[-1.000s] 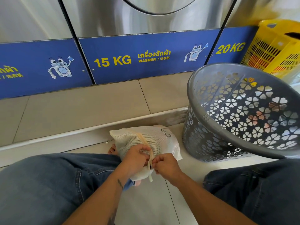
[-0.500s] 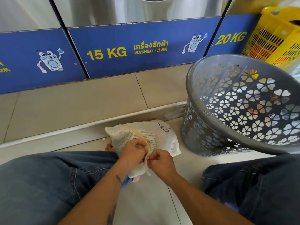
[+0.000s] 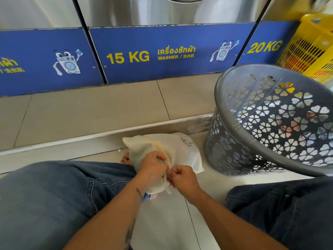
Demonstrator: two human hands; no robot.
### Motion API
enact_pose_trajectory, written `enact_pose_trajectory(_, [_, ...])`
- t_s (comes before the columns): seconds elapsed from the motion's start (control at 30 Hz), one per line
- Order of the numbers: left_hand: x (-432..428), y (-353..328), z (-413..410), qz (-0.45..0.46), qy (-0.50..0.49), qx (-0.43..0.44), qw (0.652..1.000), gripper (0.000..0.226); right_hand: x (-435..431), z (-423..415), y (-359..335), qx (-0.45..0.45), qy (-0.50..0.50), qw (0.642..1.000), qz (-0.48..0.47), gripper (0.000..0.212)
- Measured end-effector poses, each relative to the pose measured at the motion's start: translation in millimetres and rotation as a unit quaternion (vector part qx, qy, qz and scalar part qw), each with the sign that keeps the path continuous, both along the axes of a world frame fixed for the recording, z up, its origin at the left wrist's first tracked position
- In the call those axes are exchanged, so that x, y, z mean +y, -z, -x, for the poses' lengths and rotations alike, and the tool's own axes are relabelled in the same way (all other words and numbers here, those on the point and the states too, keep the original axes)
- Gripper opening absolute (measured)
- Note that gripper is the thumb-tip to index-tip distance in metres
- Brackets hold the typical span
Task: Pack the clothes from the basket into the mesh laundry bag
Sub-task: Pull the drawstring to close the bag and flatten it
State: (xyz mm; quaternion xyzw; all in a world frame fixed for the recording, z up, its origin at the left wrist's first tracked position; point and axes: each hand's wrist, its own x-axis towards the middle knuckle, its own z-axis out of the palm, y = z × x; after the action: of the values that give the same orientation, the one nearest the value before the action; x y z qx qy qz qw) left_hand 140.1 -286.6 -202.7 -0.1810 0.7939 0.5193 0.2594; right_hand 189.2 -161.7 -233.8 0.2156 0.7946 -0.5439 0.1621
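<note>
- The mesh laundry bag (image 3: pixel 167 150), cream-white and stuffed full, lies on the pale tiled floor (image 3: pixel 162 222) between the person's two denim-clad knees, just in front of a low tiled step.
- A beige seam or zipper band runs along the bag from its far end down toward the hands, and a small line drawing is printed on the bag's far right side.
- The left hand (image 3: pixel 153 166) rests on top of the bag's near end, fingers curled shut around a fold of mesh beside the beige band.
- The right hand (image 3: pixel 182 177) sits just right of the bag's near end, touching the left hand; its thumb and forefinger are pressed together on something small at the band's end, too small to tell exactly what.
- A short beige tab or cord hangs from the bag just below the two hands.
- The grey basket (image 3: pixel 225 127), with flower-shaped cut-outs, stands to the right of the bag, near it but not touching; no clothes show in the visible part of its inside.
- A yellow basket (image 3: pixel 306 49) stands beyond the grey one, further from the bag.
- Behind the bag, past the step, washers carry a blue panel (image 3: pixel 162 51) marked "15 KG WASHER".
</note>
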Motion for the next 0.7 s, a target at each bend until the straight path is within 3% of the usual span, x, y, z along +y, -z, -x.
enact_pose_trajectory(0.17, [0,-2,4,-0.003,-0.025,-0.005,1.0,0.033,-4,2,-1,-0.009,-0.004,1.0,-0.019,0.019])
enact_pose_trajectory(0.33, [-1,-2,6,-0.006,-0.026,-0.009,1.0,0.034,-8,1,-2,0.07,0.022,0.997,-0.037,0.019])
enact_pose_trajectory(0.7, [-3,-3,6,-0.027,-0.052,-0.023,0.998,0.038,4,-3,-1,0.171,-0.142,0.969,-0.107,0.025])
